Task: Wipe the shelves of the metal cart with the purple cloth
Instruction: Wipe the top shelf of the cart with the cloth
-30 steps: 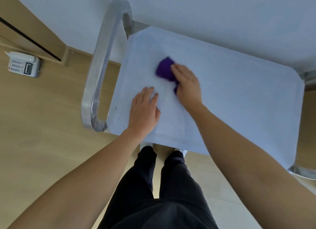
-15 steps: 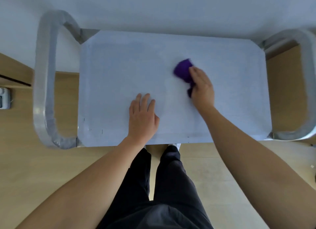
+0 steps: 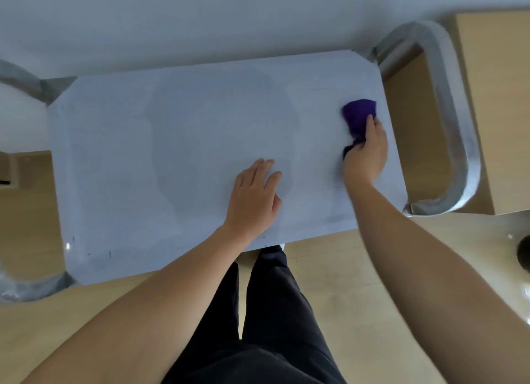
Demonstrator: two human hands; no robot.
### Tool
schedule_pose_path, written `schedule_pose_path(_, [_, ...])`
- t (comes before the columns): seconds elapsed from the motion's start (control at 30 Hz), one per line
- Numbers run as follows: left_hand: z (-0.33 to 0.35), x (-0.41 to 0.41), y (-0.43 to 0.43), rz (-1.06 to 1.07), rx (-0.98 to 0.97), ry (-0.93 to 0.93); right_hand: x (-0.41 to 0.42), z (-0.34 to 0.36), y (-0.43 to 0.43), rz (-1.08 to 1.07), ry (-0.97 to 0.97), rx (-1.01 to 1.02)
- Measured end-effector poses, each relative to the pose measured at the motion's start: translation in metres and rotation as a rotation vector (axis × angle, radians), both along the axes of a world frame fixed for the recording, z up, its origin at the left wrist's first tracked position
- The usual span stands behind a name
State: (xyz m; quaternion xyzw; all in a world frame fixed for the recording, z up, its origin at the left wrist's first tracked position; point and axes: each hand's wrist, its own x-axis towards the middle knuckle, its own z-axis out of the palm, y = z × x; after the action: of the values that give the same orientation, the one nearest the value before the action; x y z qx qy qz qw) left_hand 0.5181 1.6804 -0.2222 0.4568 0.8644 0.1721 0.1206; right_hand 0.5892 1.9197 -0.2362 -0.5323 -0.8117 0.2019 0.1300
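The metal cart's top shelf (image 3: 160, 160) fills the middle of the head view, pale and flat. Near its right edge lies the bunched purple cloth (image 3: 358, 117), pressed onto the shelf by my right hand (image 3: 365, 154), which grips the cloth's near end. My left hand (image 3: 253, 196) rests flat on the shelf near its front edge, fingers straight and holding nothing. The lower shelves are hidden under the top one.
A bent metal handle (image 3: 456, 131) loops off the cart's right end and another handle (image 3: 25, 286) off the left end. A white wall runs behind the cart. A light wooden cabinet (image 3: 499, 102) stands at the right. My dark trouser legs (image 3: 272, 312) are below the front edge.
My right hand has swept the purple cloth from the left part of the shelf across to its right edge. The left hand stays flat on the shelf. The view has turned right.
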Motion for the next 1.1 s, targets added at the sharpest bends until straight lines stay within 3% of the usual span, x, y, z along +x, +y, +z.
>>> schedule_pose_path(0.07, [0.000,0.009,0.019,-0.025,-0.021,-0.014,-0.019,0.000,-0.023,-0.063,-0.029,0.048])
schedule_pose_path(0.1, [0.000,0.014,0.028,-0.034,-0.036,-0.017,-0.028,0.000,-0.036,0.056,0.019,0.081])
schedule_pose_path(0.2, [0.003,0.022,0.049,-0.041,-0.081,-0.025,-0.028,-0.014,-0.044,0.707,0.083,0.169])
schedule_pose_path(0.27, [0.004,0.022,0.058,-0.038,-0.086,-0.019,-0.027,-0.016,0.002,0.875,0.057,0.270])
schedule_pose_path(0.3, [0.004,0.022,0.062,-0.032,-0.082,-0.013,-0.028,-0.015,0.026,0.814,0.048,0.274])
schedule_pose_path(0.37, [0.002,0.019,0.068,-0.017,-0.077,0.004,-0.037,-0.010,0.066,0.455,0.051,0.162])
schedule_pose_path(0.43, [0.000,0.016,0.072,-0.002,-0.076,0.021,-0.060,-0.005,0.066,0.100,0.033,0.041])
schedule_pose_path(0.47, [-0.001,0.015,0.073,0.005,-0.077,0.031,-0.072,-0.001,0.052,0.058,0.036,0.046])
schedule_pose_path(0.5, [-0.001,0.014,0.075,0.010,-0.085,0.041,-0.081,-0.001,0.036,0.119,0.087,0.076])
schedule_pose_path(0.57, [-0.001,0.013,0.078,0.018,-0.113,0.042,-0.083,-0.011,0.015,0.493,0.186,0.129])
schedule_pose_path(0.63, [0.000,0.013,0.078,0.028,-0.130,0.040,-0.079,-0.017,0.031,0.809,0.142,0.195])
schedule_pose_path(0.67, [0.000,0.012,0.078,0.029,-0.132,0.042,-0.080,-0.014,0.047,0.809,0.127,0.243])
schedule_pose_path(0.73, [-0.001,0.012,0.078,0.022,-0.127,0.043,-0.080,-0.011,0.077,0.564,0.120,0.262])
schedule_pose_path(0.83, [-0.003,0.014,0.077,0.028,-0.119,0.043,-0.080,-0.006,0.066,0.218,0.126,0.108])
schedule_pose_path(0.9, [-0.003,0.017,0.076,0.039,-0.121,0.040,-0.070,0.000,0.029,0.301,0.226,0.048])
schedule_pose_path(1.0, [-0.002,0.021,0.074,0.037,-0.109,0.029,-0.003,-0.010,0.007,0.773,0.094,0.278])
schedule_pose_path(1.03, [-0.003,0.022,0.072,0.031,-0.100,0.025,0.022,-0.012,0.013,0.776,0.066,0.296])
schedule_pose_path(1.1, [-0.002,0.025,0.067,0.009,-0.087,0.012,0.067,-0.008,0.021,0.507,0.024,0.211])
